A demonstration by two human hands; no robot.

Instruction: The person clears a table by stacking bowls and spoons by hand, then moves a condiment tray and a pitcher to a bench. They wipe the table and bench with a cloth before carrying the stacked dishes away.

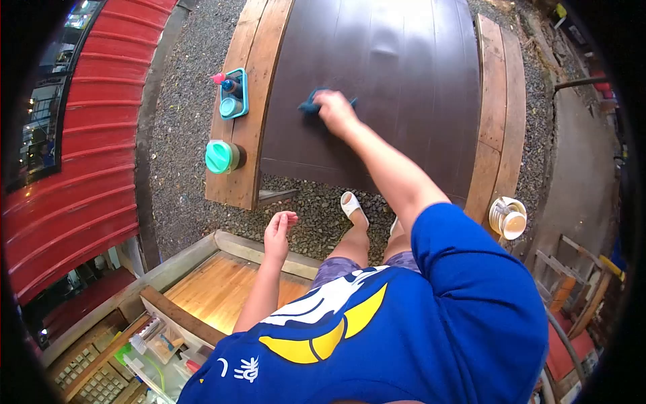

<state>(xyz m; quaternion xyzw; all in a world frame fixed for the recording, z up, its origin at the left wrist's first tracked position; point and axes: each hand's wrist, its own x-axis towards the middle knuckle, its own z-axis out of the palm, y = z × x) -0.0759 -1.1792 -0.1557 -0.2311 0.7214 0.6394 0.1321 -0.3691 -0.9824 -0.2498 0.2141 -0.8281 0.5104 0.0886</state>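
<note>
My right hand point(336, 113) is closed on a dark teal cloth point(309, 104), pressed against the dark brown table top point(410, 135) near its left side. Cloth shows on both sides of the fingers. My left hand point(278, 232) hangs over the gravel below the table's near edge, touching nothing. Its fingers are bent and held together, and nothing shows in them.
Wooden benches flank the table. On the left bench point(232, 185) stand a teal basket point(245, 94) with bottles and a green-lidded jar point(219, 157). A container with a pale lid point(515, 225) stands at the right bench's near end. A red corrugated wall point(101, 121) is farther left.
</note>
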